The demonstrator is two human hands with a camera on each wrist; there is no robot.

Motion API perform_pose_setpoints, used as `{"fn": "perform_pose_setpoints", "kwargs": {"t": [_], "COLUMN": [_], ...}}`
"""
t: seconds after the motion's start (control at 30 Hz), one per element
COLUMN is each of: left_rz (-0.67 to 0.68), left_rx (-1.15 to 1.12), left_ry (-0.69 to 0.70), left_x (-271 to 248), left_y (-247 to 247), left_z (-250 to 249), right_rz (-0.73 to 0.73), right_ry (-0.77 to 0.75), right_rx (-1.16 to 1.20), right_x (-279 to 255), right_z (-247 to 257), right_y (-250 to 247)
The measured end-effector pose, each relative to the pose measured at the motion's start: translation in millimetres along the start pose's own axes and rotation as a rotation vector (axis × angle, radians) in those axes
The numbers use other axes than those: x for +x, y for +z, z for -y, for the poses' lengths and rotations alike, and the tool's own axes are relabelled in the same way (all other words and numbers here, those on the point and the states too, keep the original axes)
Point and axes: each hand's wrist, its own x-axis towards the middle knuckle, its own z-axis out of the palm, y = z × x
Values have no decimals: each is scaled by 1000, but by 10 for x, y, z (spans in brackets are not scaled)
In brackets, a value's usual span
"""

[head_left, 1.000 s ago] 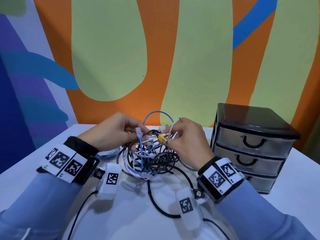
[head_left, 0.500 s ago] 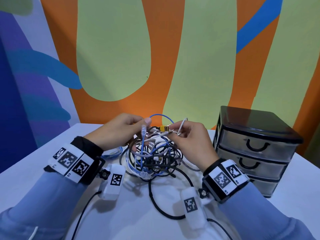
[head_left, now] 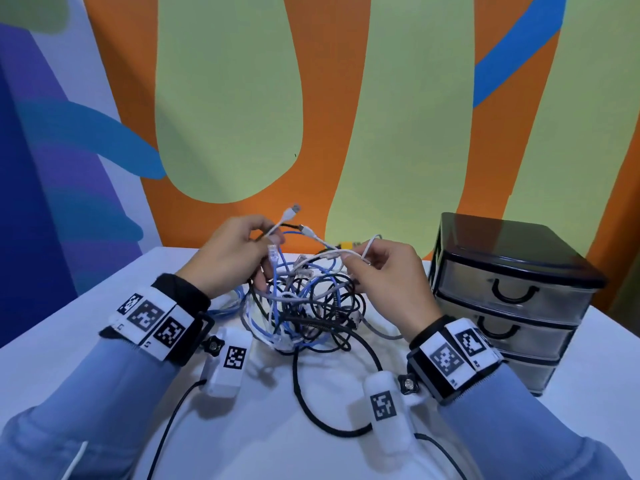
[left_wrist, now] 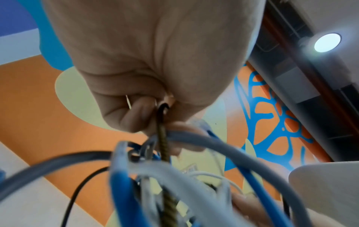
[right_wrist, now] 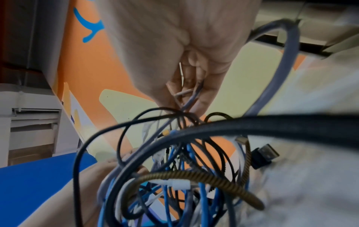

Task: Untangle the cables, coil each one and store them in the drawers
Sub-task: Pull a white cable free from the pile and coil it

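White table (head_left: 104, 341) holds the cable tangle (head_left: 304, 306), left of the drawers (head_left: 512, 292). Left hand (head_left: 232, 258) pinches a white cable (head_left: 277, 230), now lifted higher than before. Right hand (head_left: 388, 275) pinches another white strand (head_left: 367, 247).

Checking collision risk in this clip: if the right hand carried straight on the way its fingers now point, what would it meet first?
Probably the left hand. The right hand, pinching a thin white cable, points leftward across the top of the cable tangle, with only raised strands between the hands. Depth is hard to judge from the head view.
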Motion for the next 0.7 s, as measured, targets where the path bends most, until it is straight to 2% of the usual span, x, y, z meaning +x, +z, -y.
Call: {"fn": "perform_pose_setpoints", "kwargs": {"t": [0.13, 0.27, 0.4, 0.53, 0.6, 0.7], "left_rz": [-34, 25, -63, -175, -171, -131], "left_rx": [43, 161, 372, 303, 261, 257], "left_ry": [-84, -77, 172, 460, 540, 541], "left_x": [57, 46, -11, -105, -136, -127], "left_y": [4, 12, -6, 55, 76, 102], "left_z": [104, 131, 4, -147, -180, -168], "right_rz": [-15, 9, 36, 61, 86, 150], "right_ry": [98, 105, 38, -6, 10, 34], "right_rx": [195, 207, 108, 74, 60, 3], "right_x": [16, -24, -58, -68, -54, -29], "right_z": [81, 133, 156, 111, 71, 0], "right_y": [-6, 12, 49, 72, 80, 78]}}
